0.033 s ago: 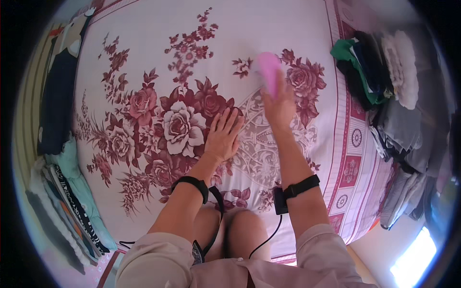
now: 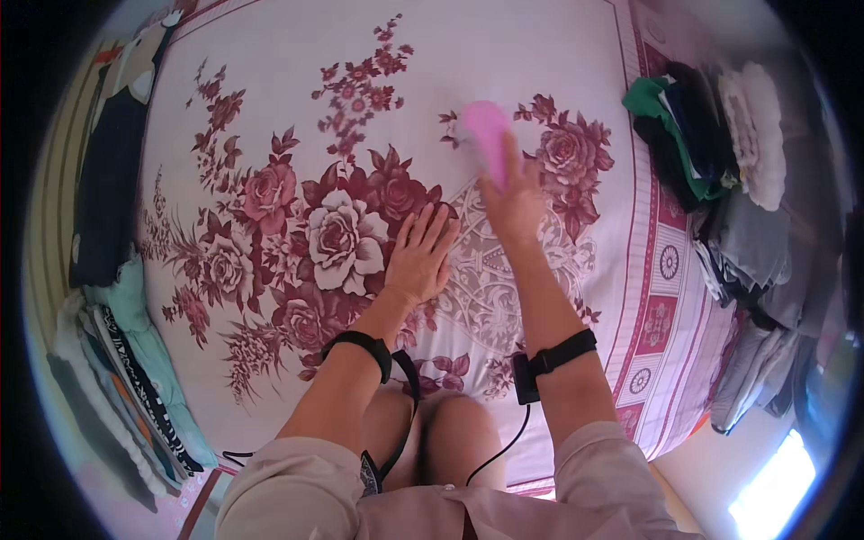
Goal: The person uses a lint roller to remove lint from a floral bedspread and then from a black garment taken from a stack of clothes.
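Observation:
A white bedsheet [image 2: 522,54] printed with dark red and pink flowers spreads under both hands. My left hand [image 2: 421,252] lies flat on it, palm down, fingers stretched out and holding nothing. To the right and a little farther off, my right hand [image 2: 517,202] is closed round the near end of a pink brush [image 2: 487,130]. Its wide end points away from me, over the sheet. Motion blurs the brush, and its underside is mostly hidden, with only a pale strip along the left edge.
Folded clothes [image 2: 697,135] are stacked along the right side, grey ones [image 2: 751,247] nearer. On the left lie a dark blue garment [image 2: 110,189] and more folded clothes [image 2: 126,387]. A black cable [image 2: 508,443] hangs from the device on my right forearm.
My right hand has shifted slightly to the left with the pink brush, whose wide end has swung left. My left hand stays in place.

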Tool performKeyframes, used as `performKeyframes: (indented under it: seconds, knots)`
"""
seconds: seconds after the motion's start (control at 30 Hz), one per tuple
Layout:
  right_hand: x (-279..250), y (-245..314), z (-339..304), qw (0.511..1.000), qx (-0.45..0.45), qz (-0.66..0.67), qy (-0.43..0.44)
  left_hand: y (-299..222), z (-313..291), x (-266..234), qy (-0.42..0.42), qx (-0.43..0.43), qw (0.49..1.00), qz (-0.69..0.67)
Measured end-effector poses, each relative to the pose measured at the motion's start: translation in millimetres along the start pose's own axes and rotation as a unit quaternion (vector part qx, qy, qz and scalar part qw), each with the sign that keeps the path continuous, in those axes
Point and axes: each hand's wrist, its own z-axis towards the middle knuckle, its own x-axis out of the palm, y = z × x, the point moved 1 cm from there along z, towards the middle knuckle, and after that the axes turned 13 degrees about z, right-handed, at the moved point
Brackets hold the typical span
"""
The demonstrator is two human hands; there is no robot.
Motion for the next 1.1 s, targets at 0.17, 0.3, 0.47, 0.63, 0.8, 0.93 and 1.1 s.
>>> performKeyframes:
  seconds: [0.17,0.3,0.47,0.63,0.8,0.93,1.1]
  knots:
    - [10,11,15,1.0,0.007,0.009,-0.002,1,-1,0,0.012,-0.002,1.0,-0.005]
    - [10,11,28,0.997,0.032,0.032,-0.057,1,-1,0,0.01,-0.001,1.0,-0.006]
    - [39,38,11,0.991,-0.106,0.033,0.077,1,-2,0,0.028,0.0,1.0,-0.005]
    - [31,31,22,0.999,-0.004,0.032,0.003,1,-2,2,0.024,-0.002,1.0,-0.009]
    - [24,24,32,0.996,0.044,0.035,-0.075,1,-2,3,0.017,0.002,1.0,-0.013]
    - [43,47,11,0.994,-0.099,0.037,0.025,1,-2,4,0.034,-0.002,0.999,-0.011]
    - [32,34,11,0.999,-0.031,0.019,0.04,1,-2,5,0.021,-0.002,1.0,-0.011]
